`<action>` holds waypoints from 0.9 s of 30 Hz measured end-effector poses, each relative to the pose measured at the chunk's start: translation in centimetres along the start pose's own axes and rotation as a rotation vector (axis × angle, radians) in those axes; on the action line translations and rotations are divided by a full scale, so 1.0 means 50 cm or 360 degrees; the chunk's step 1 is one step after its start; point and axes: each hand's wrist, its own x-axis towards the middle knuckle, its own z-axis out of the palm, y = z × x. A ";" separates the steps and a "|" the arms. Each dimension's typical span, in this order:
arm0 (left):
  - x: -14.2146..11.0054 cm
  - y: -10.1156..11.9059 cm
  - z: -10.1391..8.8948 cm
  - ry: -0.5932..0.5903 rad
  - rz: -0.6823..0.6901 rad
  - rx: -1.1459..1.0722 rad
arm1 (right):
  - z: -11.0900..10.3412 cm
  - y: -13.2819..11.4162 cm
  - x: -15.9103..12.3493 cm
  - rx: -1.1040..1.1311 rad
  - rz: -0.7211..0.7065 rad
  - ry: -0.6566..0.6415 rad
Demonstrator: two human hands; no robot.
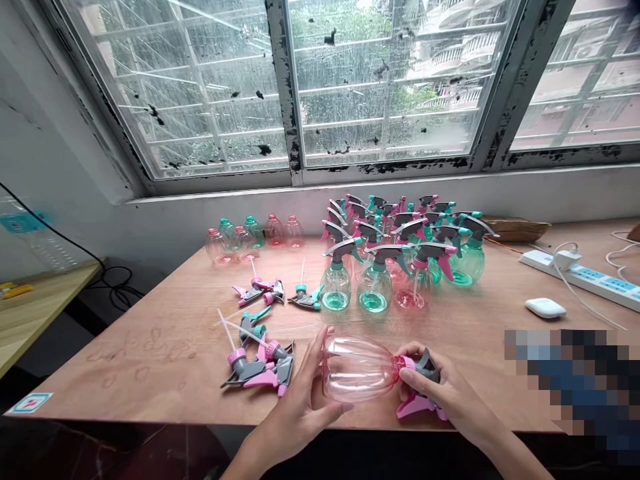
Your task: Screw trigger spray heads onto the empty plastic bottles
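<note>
A clear pink bottle [359, 368] lies sideways in the air above the table's front edge, its neck pointing right. My left hand [305, 393] is wrapped round its base end. At the neck, my right hand [440, 387] grips a pink and grey spray head [419, 370], which sits against the bottle's mouth; whether it is screwed tight I cannot tell. Left of my left hand lie several loose spray heads [260, 367] in pink and grey, with thin tubes sticking out. Another teal and grey spray head [305, 298] rests farther back.
Several bottles with spray heads [377, 287] stand grouped at the back middle. Open pink and green bottles [245, 243] stand at the back left. On the right are a white power strip [590, 273], a white case [545, 307] and a blurred patch. A window [295, 93] rises behind the table [165, 360].
</note>
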 end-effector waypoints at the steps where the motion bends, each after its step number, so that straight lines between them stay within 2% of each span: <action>1: 0.000 -0.001 0.001 -0.0009 0.0018 -0.0025 | 0.000 0.000 0.000 0.0005 0.0005 0.0002; 9: 0.002 0.004 0.003 -0.0005 -0.0057 -0.0148 | -0.002 0.005 0.000 -0.0061 -0.0002 -0.0012; 15: 0.005 -0.004 0.002 0.0024 -0.0001 -0.0119 | -0.002 0.003 0.001 -0.0040 -0.0005 0.0004; 20: 0.003 -0.011 0.003 -0.0055 0.0042 -0.0240 | -0.003 0.002 -0.001 -0.0005 0.0007 -0.0002; 27: -0.003 0.008 0.001 -0.0017 -0.0028 -0.0188 | -0.002 0.004 0.000 -0.0006 -0.0019 -0.0037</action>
